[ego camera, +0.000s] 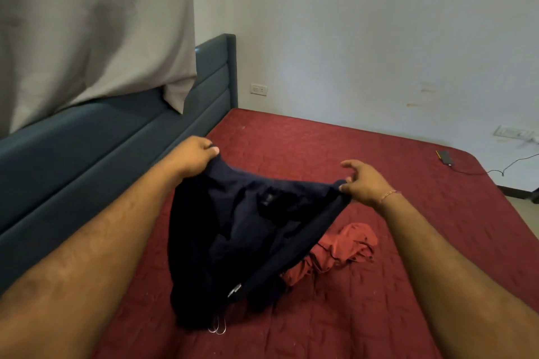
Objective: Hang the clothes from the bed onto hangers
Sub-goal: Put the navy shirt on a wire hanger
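Note:
A dark navy garment (248, 236) hangs spread between my two hands above the red bed (335, 148). My left hand (195, 154) grips its upper left corner. My right hand (364, 183) pinches the upper right corner between thumb and finger, the other fingers lifted. The garment's lower end droops onto the mattress. Under that end, thin wire hooks of hangers (217, 328) stick out; the hangers themselves are hidden. A crumpled red garment (341, 251) lies on the bed just right of the navy one.
A blue padded headboard (87, 148) runs along the bed's left side, with a grey curtain (87, 23) hanging over it. A dark phone (444, 157) on a cable lies at the bed's far right corner. White walls stand behind.

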